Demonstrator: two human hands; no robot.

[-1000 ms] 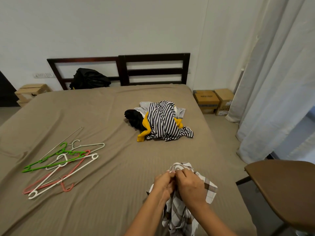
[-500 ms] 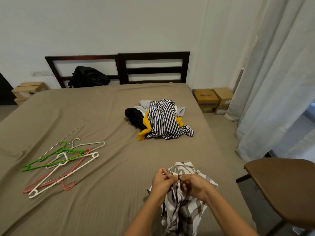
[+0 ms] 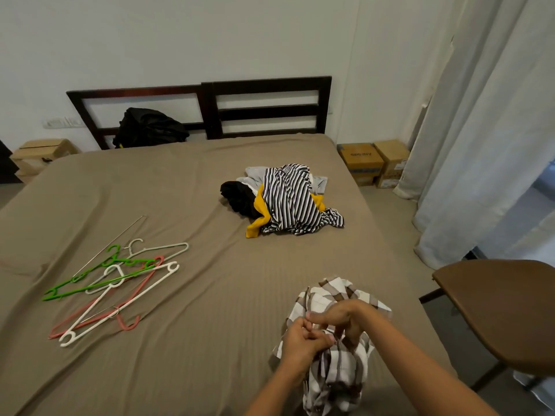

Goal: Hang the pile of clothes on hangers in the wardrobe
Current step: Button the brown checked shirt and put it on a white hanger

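Two hands work one checked shirt point(image 3: 336, 373) at the near edge of the bed point(image 3: 180, 181): the left hand point(image 3: 303, 334) pinches a fold with curled fingers, and the right hand point(image 3: 342, 318), touching it, grips the cloth beside. One pile point(image 3: 288, 199) lies mid-bed, showing four garments: striped, yellow, black, pale grey. About six hangers point(image 3: 114, 283) lie tangled on the bed's left side; overlap blurs the exact count. One black bag point(image 3: 147, 127) sits at the bed's head.

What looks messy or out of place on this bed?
The hangers lie in a tangled heap on the left of the bed, crossing one another. The clothes pile sits crumpled mid-bed. The left hand and right hand grip a checked shirt. Nothing looks damaged.
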